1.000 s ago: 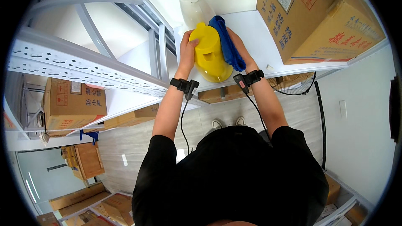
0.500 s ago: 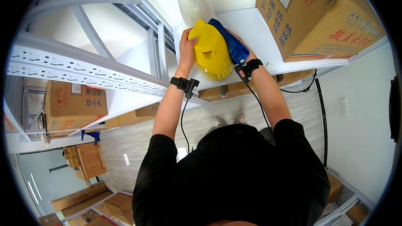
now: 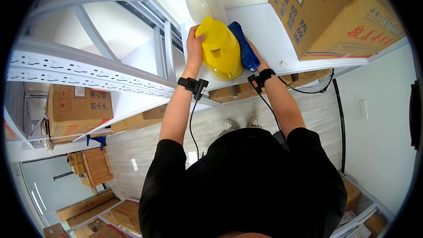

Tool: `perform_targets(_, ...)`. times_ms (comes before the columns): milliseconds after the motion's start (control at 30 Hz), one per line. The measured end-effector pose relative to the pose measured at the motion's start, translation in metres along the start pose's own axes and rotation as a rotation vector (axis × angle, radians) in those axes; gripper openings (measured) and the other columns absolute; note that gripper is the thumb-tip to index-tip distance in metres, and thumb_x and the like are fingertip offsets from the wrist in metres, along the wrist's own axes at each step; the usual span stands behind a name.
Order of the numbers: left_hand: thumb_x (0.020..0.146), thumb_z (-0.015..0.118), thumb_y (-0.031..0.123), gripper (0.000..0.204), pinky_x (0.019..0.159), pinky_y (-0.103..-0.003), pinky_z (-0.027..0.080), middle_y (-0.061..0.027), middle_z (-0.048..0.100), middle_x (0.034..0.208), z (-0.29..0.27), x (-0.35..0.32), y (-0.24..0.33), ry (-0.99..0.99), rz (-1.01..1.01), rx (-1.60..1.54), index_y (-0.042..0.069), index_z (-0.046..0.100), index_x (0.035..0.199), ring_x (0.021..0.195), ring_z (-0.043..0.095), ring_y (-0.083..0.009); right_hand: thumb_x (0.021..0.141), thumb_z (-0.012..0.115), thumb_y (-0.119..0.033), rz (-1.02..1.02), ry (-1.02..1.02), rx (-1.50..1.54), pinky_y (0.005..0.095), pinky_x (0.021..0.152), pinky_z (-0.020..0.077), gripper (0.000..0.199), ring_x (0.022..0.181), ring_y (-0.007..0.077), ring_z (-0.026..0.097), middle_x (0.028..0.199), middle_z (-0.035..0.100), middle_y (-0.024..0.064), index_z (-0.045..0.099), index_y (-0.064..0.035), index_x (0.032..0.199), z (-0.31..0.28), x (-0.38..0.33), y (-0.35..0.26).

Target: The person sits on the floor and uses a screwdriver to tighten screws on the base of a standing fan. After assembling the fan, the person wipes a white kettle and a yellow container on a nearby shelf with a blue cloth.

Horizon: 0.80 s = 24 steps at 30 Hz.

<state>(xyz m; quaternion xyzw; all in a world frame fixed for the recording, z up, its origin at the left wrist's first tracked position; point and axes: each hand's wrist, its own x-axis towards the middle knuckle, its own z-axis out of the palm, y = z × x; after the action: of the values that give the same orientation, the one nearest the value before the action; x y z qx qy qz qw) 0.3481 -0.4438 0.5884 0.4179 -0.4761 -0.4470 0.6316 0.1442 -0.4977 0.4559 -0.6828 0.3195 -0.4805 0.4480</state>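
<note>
A yellow plastic jug (image 3: 224, 63) with a lid and a small tab at its top stands at the shelf's front edge. My left hand (image 3: 194, 47) grips it from the left, the thumb lying on its yellow side. Pressed along the jug's right side is a bunched blue cloth (image 3: 243, 47). Beside that cloth is my right hand (image 3: 260, 58), holding it against the jug; most of its fingers are hidden behind the cloth. Just behind the yellow jug stands a translucent whitish jug (image 3: 205, 1).
The white shelf (image 3: 264, 26) carries a large cardboard box (image 3: 308, 17) at the right. A grey metal rack upright (image 3: 88, 68) rises close on my left. Below the shelf are a fan (image 3: 310, 80) and a low carton (image 3: 246, 92). Thin cables hang from both wristbands.
The yellow jug and my left hand have shifted slightly up and to the left. The blue cloth, with my right hand, has slid a little lower along the jug's side.
</note>
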Motion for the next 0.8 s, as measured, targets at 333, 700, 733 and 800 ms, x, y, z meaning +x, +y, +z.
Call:
perform_targets(333, 0.084, 0.046, 0.011, 0.035, 0.092, -0.029, 0.042, -0.0114, 0.058, 0.108, 0.003, -0.001, 0.000, -0.006, 0.024, -0.008, -0.001, 0.050, 0.116, 0.100, 0.055, -0.0193, 0.101, 0.039, -0.041, 0.314, 0.451, 0.547, 0.0290, 0.104, 0.0338, 0.057, 0.121, 0.0204, 0.048, 0.134, 0.051, 0.0139, 0.042, 0.0026, 0.137, 0.040, -0.030, -0.005)
perform_targets(700, 0.084, 0.047, 0.012, 0.034, 0.092, -0.029, 0.042, -0.0109, 0.057, 0.109, -0.004, 0.001, 0.001, -0.037, -0.034, -0.037, -0.001, 0.048, 0.117, 0.101, 0.054, -0.0184, 0.099, 0.043, -0.025, 0.345, 0.522, 0.499, 0.0320, 0.102, 0.0367, 0.044, 0.119, 0.0275, 0.051, 0.129, 0.053, 0.0187, 0.042, 0.0018, 0.135, 0.043, -0.024, -0.037)
perform_targets(733, 0.084, 0.047, 0.012, 0.034, 0.093, -0.029, 0.042, -0.0108, 0.057, 0.109, -0.004, 0.002, 0.000, -0.038, -0.032, -0.033, -0.001, 0.048, 0.116, 0.101, 0.054, -0.0183, 0.098, 0.044, -0.022, 0.244, 0.411, 0.292, 0.0320, 0.101, 0.0375, 0.044, 0.118, 0.0281, 0.052, 0.129, 0.053, 0.0190, 0.042, 0.0013, 0.135, 0.034, -0.016, -0.032)
perform_targets(800, 0.084, 0.047, 0.011, 0.034, 0.093, -0.028, 0.041, -0.0108, 0.057, 0.109, -0.003, 0.002, -0.001, -0.036, -0.029, -0.030, -0.001, 0.048, 0.116, 0.101, 0.054, -0.0182, 0.095, 0.047, -0.017, 0.038, 0.184, -0.124, 0.0319, 0.100, 0.0393, 0.044, 0.118, 0.0294, 0.053, 0.128, 0.055, 0.0196, 0.042, 0.0001, 0.136, 0.018, -0.003, -0.030)
